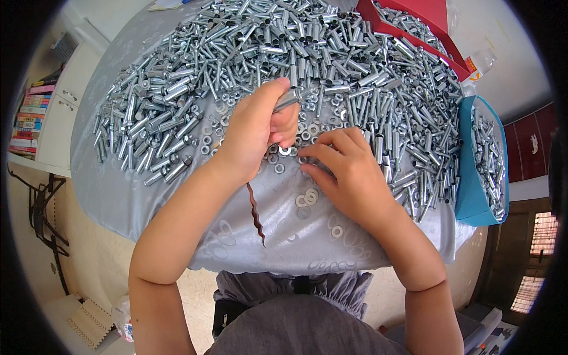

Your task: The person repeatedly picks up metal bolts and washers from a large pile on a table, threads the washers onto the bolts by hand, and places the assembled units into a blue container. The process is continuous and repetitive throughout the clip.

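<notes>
My left hand [254,127] is closed around a shiny metal expansion bolt [288,100], its thumb on top and the bolt tilted up to the right. Part of the bolt is hidden in the fingers. Just under that hand lies a flat washer [284,151]. My right hand [349,171] rests low over the loose nuts and washers, thumb and forefinger apart, with a small nut [303,159] at its fingertips. Between my forearms, a few flat washers [306,198] lie on the grey tablecloth [278,236]. A brown wavy strip [255,216] hangs down below my left wrist.
A large heap of metal sleeves and bolts [296,44] covers the far table. A red box [438,44] at the far right and a teal box [467,160] at the right hold more hardware. A clear plastic bottle [482,61] lies beside the red box.
</notes>
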Demonstrator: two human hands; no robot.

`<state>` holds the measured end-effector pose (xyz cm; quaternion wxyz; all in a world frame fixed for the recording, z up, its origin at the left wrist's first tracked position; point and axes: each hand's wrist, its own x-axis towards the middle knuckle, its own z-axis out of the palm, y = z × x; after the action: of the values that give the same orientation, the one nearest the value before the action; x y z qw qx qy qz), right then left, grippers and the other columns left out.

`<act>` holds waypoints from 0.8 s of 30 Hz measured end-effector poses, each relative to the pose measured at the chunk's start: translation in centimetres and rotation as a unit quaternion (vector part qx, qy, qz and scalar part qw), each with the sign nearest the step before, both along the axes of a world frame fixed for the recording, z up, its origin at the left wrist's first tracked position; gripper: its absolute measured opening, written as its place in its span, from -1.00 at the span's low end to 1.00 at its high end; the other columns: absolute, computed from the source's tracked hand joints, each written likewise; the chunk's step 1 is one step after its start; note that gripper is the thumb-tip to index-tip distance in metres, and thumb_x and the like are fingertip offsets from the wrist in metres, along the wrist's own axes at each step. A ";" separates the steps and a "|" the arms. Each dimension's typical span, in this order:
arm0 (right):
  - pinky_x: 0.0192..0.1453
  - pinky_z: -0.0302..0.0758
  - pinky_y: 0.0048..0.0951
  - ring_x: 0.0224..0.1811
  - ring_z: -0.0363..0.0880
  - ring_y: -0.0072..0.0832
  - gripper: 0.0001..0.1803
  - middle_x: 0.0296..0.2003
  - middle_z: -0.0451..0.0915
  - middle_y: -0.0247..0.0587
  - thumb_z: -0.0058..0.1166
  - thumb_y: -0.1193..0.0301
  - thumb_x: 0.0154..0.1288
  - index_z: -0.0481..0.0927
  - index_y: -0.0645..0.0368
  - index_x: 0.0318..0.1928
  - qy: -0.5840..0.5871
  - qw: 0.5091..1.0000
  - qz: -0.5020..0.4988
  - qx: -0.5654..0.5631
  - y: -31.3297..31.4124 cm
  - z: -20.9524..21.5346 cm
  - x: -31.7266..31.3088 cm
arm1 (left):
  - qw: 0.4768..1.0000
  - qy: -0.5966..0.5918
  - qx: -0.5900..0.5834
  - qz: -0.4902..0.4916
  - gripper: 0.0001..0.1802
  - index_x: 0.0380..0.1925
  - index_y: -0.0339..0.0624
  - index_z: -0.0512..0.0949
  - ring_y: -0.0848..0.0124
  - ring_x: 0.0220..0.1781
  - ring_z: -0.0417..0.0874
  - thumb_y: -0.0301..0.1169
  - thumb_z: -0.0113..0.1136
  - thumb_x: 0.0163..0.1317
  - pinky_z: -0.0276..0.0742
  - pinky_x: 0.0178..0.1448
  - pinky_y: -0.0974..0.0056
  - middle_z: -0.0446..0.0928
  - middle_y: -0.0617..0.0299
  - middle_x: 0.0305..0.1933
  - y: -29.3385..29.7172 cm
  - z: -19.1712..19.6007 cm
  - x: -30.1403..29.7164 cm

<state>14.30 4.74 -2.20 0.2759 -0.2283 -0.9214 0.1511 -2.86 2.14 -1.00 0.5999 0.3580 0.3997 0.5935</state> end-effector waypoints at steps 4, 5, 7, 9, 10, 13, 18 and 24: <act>-0.11 0.36 -0.33 -0.24 0.39 -0.27 -0.80 -0.34 0.47 -0.21 0.20 0.48 -0.04 0.55 0.18 -0.32 -0.042 0.999 -0.008 -0.017 -0.2 0.3 0.0 | 1.000 0.011 0.006 -0.004 -0.46 -0.86 0.02 -0.06 0.53 -0.70 0.04 -0.13 -0.31 0.30 0.08 -0.54 0.40 -0.02 0.39 -0.80 0.0 -0.2 0.0; -0.11 0.36 -0.34 -0.26 0.39 -0.28 -0.79 -0.36 0.46 -0.22 0.19 0.47 -0.04 0.53 0.19 -0.32 -0.043 0.999 -0.008 -0.007 -0.2 0.3 0.1 | 1.000 0.014 0.008 -0.005 -0.46 -0.86 0.02 -0.06 0.53 -0.70 0.04 -0.13 -0.31 0.30 0.08 -0.54 0.40 -0.02 0.38 -0.80 0.0 -0.1 0.0; -0.11 0.35 -0.35 -0.27 0.39 -0.27 -0.79 -0.37 0.46 -0.22 0.18 0.47 -0.02 0.52 0.20 -0.31 -0.028 0.999 -0.004 -0.022 -0.1 0.4 0.2 | 1.000 -0.004 0.018 -0.006 -0.49 -0.84 0.01 -0.01 0.55 -0.72 0.05 -0.15 -0.26 0.30 0.08 -0.56 0.41 0.01 0.40 -0.80 0.2 -0.3 0.0; -0.12 0.35 -0.36 -0.27 0.39 -0.27 -0.79 -0.37 0.46 -0.20 0.17 0.48 0.01 0.51 0.21 -0.29 0.004 0.997 0.004 -0.072 0.1 0.7 0.5 | 1.000 0.002 0.016 -0.002 -0.49 -0.84 0.01 -0.01 0.54 -0.72 0.06 -0.16 -0.26 0.30 0.09 -0.56 0.40 0.02 0.40 -0.81 0.1 -0.4 -0.1; -0.13 0.35 -0.37 -0.27 0.40 -0.27 -0.79 -0.36 0.47 -0.18 0.16 0.49 0.02 0.50 0.21 -0.28 0.032 0.994 -0.003 -0.107 0.1 1.0 0.5 | 1.000 0.016 0.010 0.000 -0.47 -0.85 0.02 -0.02 0.53 -0.71 0.06 -0.15 -0.29 0.31 0.09 -0.55 0.40 0.01 0.39 -0.81 0.1 -0.2 0.0; -0.21 0.36 -0.50 -0.33 0.43 -0.45 -0.81 -0.34 0.49 -0.23 0.13 0.52 0.12 0.48 0.24 -0.22 0.126 0.975 -0.019 -0.181 0.1 1.8 0.9 | 0.999 0.049 0.008 -0.003 -0.46 -0.86 -0.02 0.06 0.54 -0.71 0.09 -0.11 -0.24 0.30 0.10 -0.55 0.40 0.08 0.38 -0.80 -0.1 -0.6 -0.3; -0.28 0.32 -0.66 -0.36 0.39 -0.67 -0.79 -0.35 0.47 -0.37 0.10 0.51 0.18 0.44 0.27 -0.17 0.293 0.887 -0.037 -0.356 -0.6 1.9 0.8 | 0.991 0.129 -0.014 -0.040 -0.41 -0.86 -0.10 0.24 0.58 -0.70 0.15 -0.04 -0.19 0.30 0.11 -0.54 0.41 0.20 0.38 -0.79 -0.5 -0.4 0.2; -0.31 0.31 -0.70 -0.36 0.37 -0.73 -0.78 -0.35 0.46 -0.40 0.10 0.53 0.18 0.43 0.26 -0.15 0.298 0.881 -0.025 -0.367 -0.7 1.7 0.7 | 0.987 0.140 -0.021 -0.076 -0.43 -0.84 -0.11 0.32 0.66 -0.68 0.15 -0.05 -0.15 0.31 0.04 -0.57 0.46 0.21 0.45 -0.77 -0.8 -0.5 0.6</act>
<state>15.01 4.03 -0.53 0.4376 -0.2801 -0.6678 0.5329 -2.29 1.37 -1.53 0.5892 0.4541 0.4635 0.4816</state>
